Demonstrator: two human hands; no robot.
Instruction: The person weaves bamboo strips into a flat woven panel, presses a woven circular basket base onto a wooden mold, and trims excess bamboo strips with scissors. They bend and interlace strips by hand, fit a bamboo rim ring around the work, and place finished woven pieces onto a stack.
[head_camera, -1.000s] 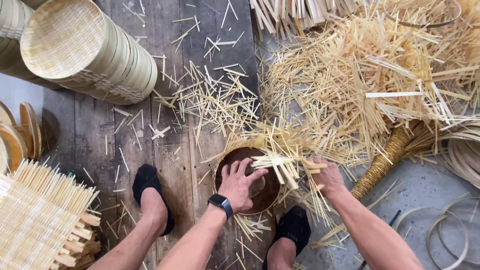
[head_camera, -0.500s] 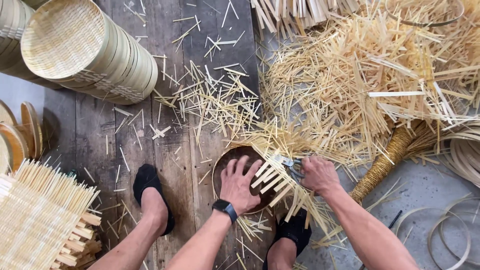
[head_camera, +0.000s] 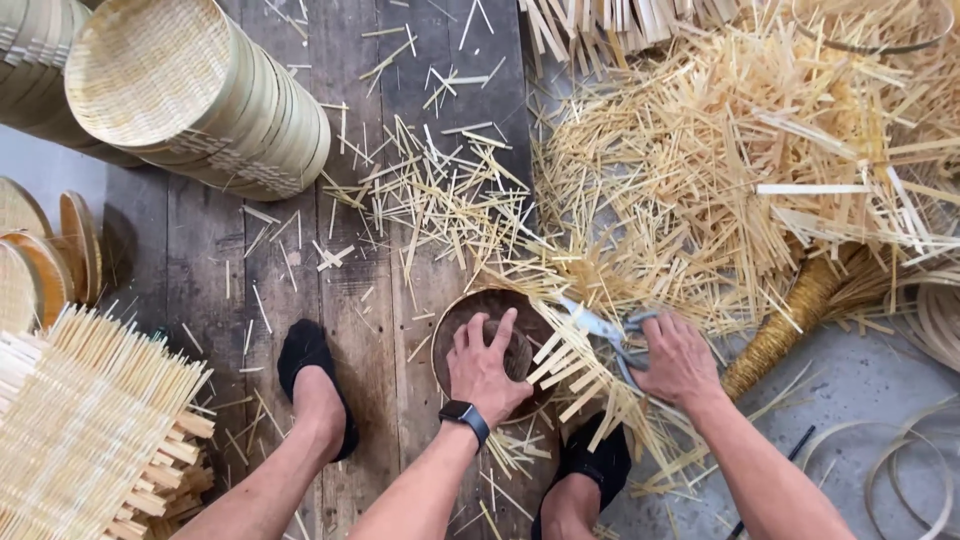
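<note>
Moved: since half a second ago the right hand (head_camera: 680, 362) has slid a little outward along the tray rim, and the shears' blades now show clear against the strips; the left hand (head_camera: 487, 365) has stayed pressed where it was.
Offcut heap: loose pale bamboo strips (head_camera: 760, 170) fill the upper right of the floor and thin out to scattered slivers across the planks (head_camera: 210, 270).
Stack: round woven trays (head_camera: 190, 95) lie nested on their side at upper left.
Mats: flat woven squares with untrimmed ends (head_camera: 90, 440) are piled at lower left.
Rings: thin bent hoops (head_camera: 900, 465) lie on the grey floor at lower right.
Broom: a bound straw bundle (head_camera: 790, 315) lies just right of the right hand.
Tray: a round dark-rimmed tray (head_camera: 470, 305) sits between the two black-shod feet (head_camera: 315, 385), with strip ends fanning past its right edge.
Left hand: spread flat, fingers splayed, pressing down on the tray's middle; a dark watch is on the wrist.
Right hand: fingers curled closed through the handles of the shears (head_camera: 605, 330), blades pointing up-left at the strip ends by the rim.
</note>
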